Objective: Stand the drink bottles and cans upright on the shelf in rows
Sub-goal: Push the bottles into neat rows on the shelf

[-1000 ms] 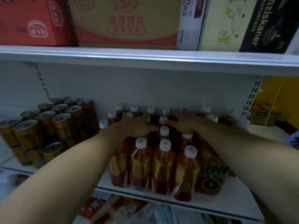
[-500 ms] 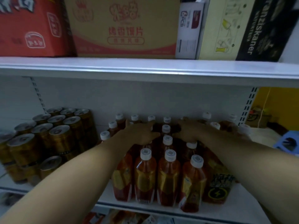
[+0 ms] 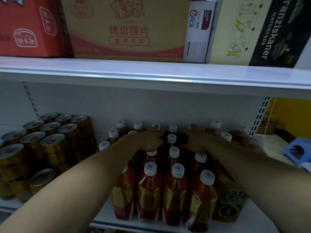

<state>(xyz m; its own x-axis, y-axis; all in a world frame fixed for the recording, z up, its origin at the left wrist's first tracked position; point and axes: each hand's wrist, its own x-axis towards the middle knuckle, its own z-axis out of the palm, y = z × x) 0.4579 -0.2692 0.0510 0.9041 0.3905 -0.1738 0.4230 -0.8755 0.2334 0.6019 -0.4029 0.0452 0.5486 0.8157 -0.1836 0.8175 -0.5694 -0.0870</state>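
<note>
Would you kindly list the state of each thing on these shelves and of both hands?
Tea bottles: upright, capped, in rows.
Gold cans: upright, stacked, unopened.
Left hand: resting on bottle caps.
Right hand: resting on bottle caps.
Cardboard boxes: closed, on upper shelf.

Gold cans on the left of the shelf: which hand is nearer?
Left. The left hand rests on the bottle caps just right of the gold cans, without touching them. The right hand lies farther right, beyond the middle row of bottles.
</note>
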